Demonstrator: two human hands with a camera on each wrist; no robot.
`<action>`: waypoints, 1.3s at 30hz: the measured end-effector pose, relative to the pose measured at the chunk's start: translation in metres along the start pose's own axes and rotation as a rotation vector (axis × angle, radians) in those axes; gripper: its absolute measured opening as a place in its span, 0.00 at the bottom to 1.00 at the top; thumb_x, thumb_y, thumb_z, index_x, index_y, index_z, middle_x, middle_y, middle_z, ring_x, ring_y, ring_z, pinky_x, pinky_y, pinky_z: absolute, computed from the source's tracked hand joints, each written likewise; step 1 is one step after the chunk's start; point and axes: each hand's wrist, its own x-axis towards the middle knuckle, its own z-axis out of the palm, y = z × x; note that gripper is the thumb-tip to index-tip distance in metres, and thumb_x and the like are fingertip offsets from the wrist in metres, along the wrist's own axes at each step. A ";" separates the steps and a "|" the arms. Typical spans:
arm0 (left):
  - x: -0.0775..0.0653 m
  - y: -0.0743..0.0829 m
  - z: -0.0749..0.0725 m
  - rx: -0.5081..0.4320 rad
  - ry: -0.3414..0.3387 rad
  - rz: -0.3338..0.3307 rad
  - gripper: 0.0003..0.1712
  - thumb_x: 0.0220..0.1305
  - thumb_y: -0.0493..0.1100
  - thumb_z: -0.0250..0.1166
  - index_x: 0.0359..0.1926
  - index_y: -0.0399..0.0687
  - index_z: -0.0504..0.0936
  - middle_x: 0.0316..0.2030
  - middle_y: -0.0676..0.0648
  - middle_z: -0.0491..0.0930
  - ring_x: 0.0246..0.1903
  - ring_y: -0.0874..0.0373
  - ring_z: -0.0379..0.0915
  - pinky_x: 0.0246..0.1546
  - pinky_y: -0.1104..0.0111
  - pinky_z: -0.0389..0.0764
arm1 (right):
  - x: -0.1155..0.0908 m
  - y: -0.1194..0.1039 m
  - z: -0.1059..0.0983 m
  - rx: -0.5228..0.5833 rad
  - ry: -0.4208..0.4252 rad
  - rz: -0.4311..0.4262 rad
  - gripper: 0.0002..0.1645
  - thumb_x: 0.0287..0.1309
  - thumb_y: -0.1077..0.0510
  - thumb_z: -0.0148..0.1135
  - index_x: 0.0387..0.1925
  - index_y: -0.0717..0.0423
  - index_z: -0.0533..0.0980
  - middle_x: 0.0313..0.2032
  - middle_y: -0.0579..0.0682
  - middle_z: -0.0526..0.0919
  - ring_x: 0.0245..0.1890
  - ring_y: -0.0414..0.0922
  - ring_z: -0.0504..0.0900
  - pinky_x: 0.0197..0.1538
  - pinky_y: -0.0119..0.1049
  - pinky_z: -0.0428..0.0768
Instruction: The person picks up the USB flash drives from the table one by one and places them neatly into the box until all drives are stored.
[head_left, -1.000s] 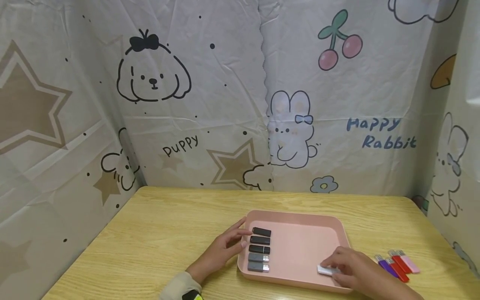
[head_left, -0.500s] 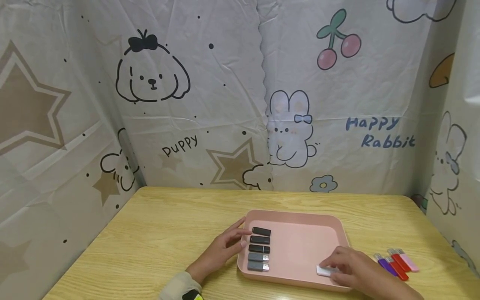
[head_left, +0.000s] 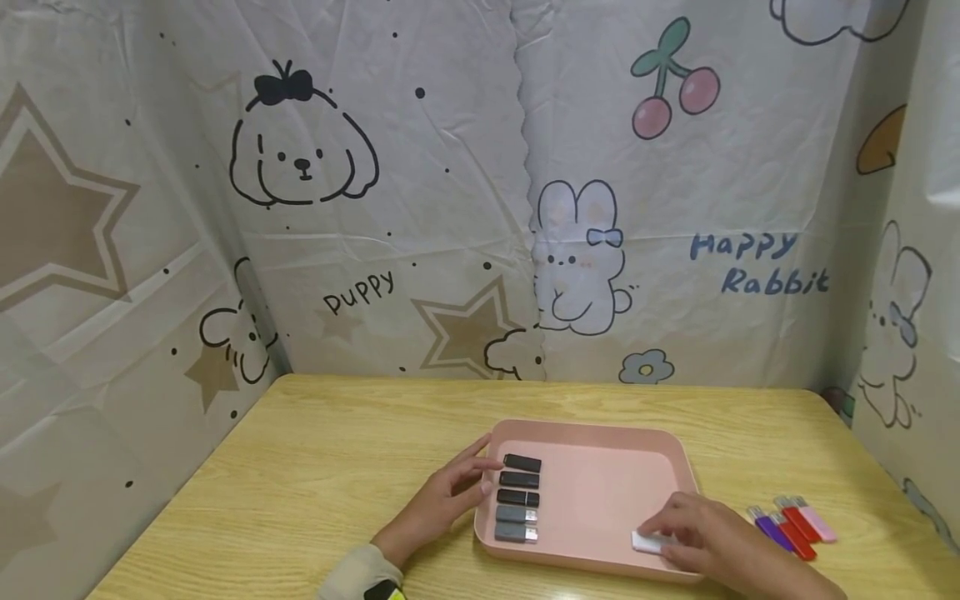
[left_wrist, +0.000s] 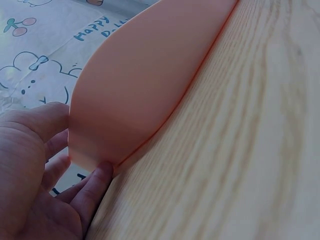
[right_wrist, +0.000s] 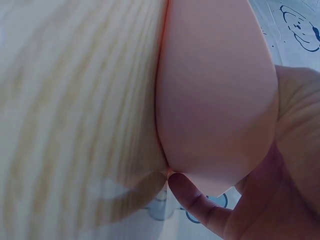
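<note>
At the front right of the pink tray (head_left: 585, 483), my right hand (head_left: 693, 529) pinches a white USB stick (head_left: 647, 542) between thumb and fingers, low over the tray floor. The fingers cover the stick's right end. My left hand (head_left: 446, 496) holds the tray's left wall, with thumb and index finger over the rim and other fingers along the outside. Several USB sticks lie in a column inside the left wall: black sticks (head_left: 519, 480) at the back and two grey sticks (head_left: 512, 532) with bare metal plugs at the front. The right wrist view shows the right hand (right_wrist: 280, 185) over the tray corner; the stick is hidden there.
On the wooden table (head_left: 337, 442) right of the tray lie several more sticks: a purple stick (head_left: 772, 532), red sticks (head_left: 801, 521) and a pink stick (head_left: 817, 523). A printed cloth (head_left: 420, 208) hangs around the table's back and sides.
The head view has shifted very slightly. Both hands, the tray and the sticks stay practically in place; the white USB stick remains pinched in the right hand.
</note>
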 end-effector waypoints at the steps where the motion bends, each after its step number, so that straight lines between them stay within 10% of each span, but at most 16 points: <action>1: 0.000 0.000 0.000 0.004 0.002 -0.004 0.18 0.71 0.46 0.57 0.59 0.53 0.77 0.75 0.52 0.49 0.70 0.48 0.54 0.67 0.54 0.59 | 0.000 0.000 0.000 0.004 -0.001 0.002 0.11 0.60 0.44 0.64 0.44 0.32 0.82 0.40 0.36 0.78 0.38 0.35 0.76 0.49 0.38 0.81; 39: 0.001 -0.001 0.000 0.033 0.009 -0.007 0.18 0.70 0.49 0.58 0.59 0.54 0.77 0.74 0.52 0.50 0.69 0.48 0.56 0.66 0.54 0.61 | 0.000 -0.001 -0.002 0.016 -0.006 0.020 0.13 0.58 0.42 0.64 0.45 0.35 0.81 0.42 0.38 0.78 0.40 0.37 0.76 0.52 0.42 0.80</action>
